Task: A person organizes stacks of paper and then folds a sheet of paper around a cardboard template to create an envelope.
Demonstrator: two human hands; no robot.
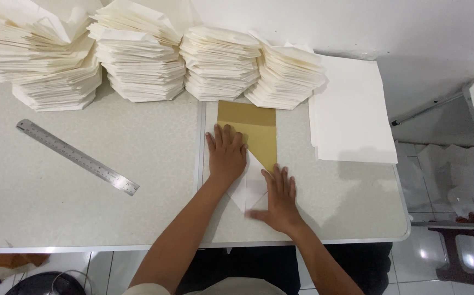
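Both palms should press flat and even along the crease. The left hand (226,154) lies open on the gold sheet (250,128), the right hand (279,199) open on its white fold (250,183), mid-bench (84,213) below the paper stacks (138,54)

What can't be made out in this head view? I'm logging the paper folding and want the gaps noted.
- Gold-and-white paper sheet: the middle lies under the left hand and right hand.
- Four stacks of folded cream paper: the top edge cuts them off.
- Steel ruler: markings too small to read.
- Flat white sheets: count unclear.
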